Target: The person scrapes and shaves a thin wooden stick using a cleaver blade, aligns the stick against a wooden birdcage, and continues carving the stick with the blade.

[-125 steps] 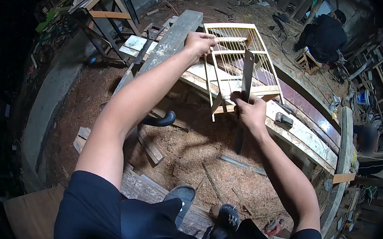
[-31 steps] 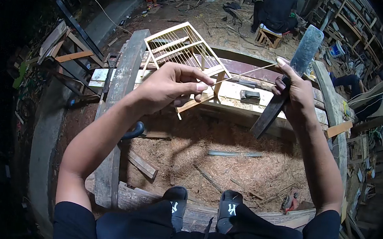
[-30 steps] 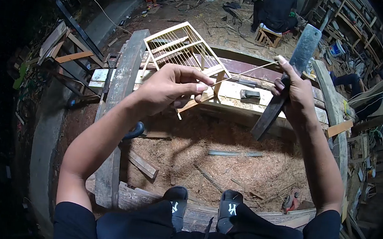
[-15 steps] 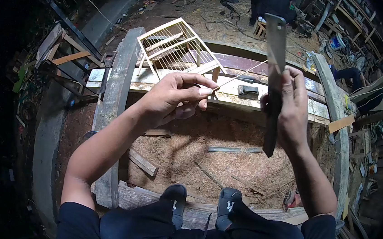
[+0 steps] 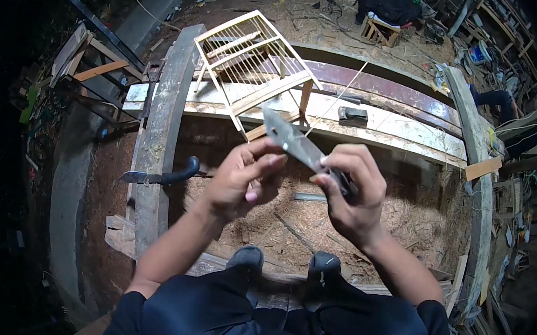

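Note:
My right hand (image 5: 358, 198) grips a flat metal blade (image 5: 296, 145) with a dark handle part, its broad end pointing up and left. That end is beside the fingertips of my left hand (image 5: 248, 178), whose fingers are curled in a pinch. A thin stick (image 5: 338, 96) slants from the upper right down behind the blade toward my left fingers; its lower end is hidden. Beyond my hands, a light wooden frame with thin bars (image 5: 246, 60) leans tilted on the white plank (image 5: 396, 126).
A dark metal block (image 5: 353, 116) lies on the plank. A curved dark-handled tool (image 5: 172, 175) rests across the left beam (image 5: 156, 138). A saw (image 5: 151, 81) is beside that beam. Another person (image 5: 391, 3) sits at the back. Wood shavings (image 5: 398, 223) cover the ground.
The blade has swung from upright on the right to slanting left, near my left hand. Both hands are lower and closer together. The thin stick now stands steeper, and my right hand is away from it.

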A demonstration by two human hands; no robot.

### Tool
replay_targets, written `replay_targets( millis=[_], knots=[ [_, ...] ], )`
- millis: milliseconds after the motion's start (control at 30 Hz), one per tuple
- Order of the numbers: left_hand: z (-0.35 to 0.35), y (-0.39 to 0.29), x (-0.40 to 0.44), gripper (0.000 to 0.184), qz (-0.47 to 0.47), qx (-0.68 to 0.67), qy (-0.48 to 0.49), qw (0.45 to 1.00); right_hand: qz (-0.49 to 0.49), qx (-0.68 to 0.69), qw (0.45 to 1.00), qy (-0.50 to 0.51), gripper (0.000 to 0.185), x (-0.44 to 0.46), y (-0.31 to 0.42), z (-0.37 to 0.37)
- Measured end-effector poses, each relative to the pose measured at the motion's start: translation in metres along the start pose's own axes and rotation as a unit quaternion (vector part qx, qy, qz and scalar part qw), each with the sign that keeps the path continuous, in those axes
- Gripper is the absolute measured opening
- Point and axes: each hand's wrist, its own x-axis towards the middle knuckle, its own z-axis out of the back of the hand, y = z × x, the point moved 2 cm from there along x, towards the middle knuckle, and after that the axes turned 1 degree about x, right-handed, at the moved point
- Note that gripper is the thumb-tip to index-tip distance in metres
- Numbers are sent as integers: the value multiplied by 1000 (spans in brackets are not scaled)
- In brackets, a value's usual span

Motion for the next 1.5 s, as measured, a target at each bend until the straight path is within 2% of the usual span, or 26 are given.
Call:
replay_targets(
  millis=[167,267,333,367,500,567,700,800,833,933,967,1067,1133,1200,1267,1333,1400,1433,1500],
  knots=[
    [9,40,-23,22,3,-61,-20,998,-19,21,1000,4,25,-30,1,-16],
    [5,40,-28,31,14,-66,-59,996,5,7,1000,15,27,-30,5,-20],
    [6,41,-34,42,-30,-72,-34,996,-1,12,999,31,28,-28,10,-21],
    [7,40,-34,47,-20,-64,-16,998,-4,11,1000,28,28,-28,10,-22],
    [3,37,-38,49,-7,-56,-29,998,4,24,999,27,29,-28,14,-22],
    [2,37,-39,69,-11,-40,-49,998,2,22,999,35,30,-29,16,-22],
    [-2,43,-38,71,-28,-52,-115,992,21,31,999,38,27,-33,19,-29],
    [12,52,-38,69,-69,-103,-91,988,40,32,998,31,27,-31,20,-33],
    [19,48,-44,68,-20,-28,-83,996,29,24,999,24,27,-29,20,-31],
    [19,38,-52,66,84,79,-80,990,1,14,1000,10,26,-30,19,-31],
    [7,37,-50,55,24,-1,-91,996,19,25,999,24,26,-33,20,-34],
    [-8,37,-44,37,-35,-118,-247,961,46,33,998,39,26,-33,22,-38],
    [20,40,-49,47,22,24,-59,998,-19,27,999,12,26,-29,19,-33],
    [16,42,-49,42,16,13,-63,998,23,38,999,18,24,-29,17,-36],
    [13,44,-49,24,-11,-87,-59,994,17,38,999,29,24,-35,18,-40],
    [22,51,-50,25,-20,-77,-63,995,-12,24,999,29,24,-32,14,-35],
    [23,52,-49,26,-5,-42,-41,998,2,27,999,25,24,-33,11,-36],
    [12,48,-49,11,4,-69,-86,994,5,34,999,28,24,-34,11,-38],
    [21,52,-47,13,0,-64,-79,995,-4,29,999,34,24,-35,10,-38]
  ],
)
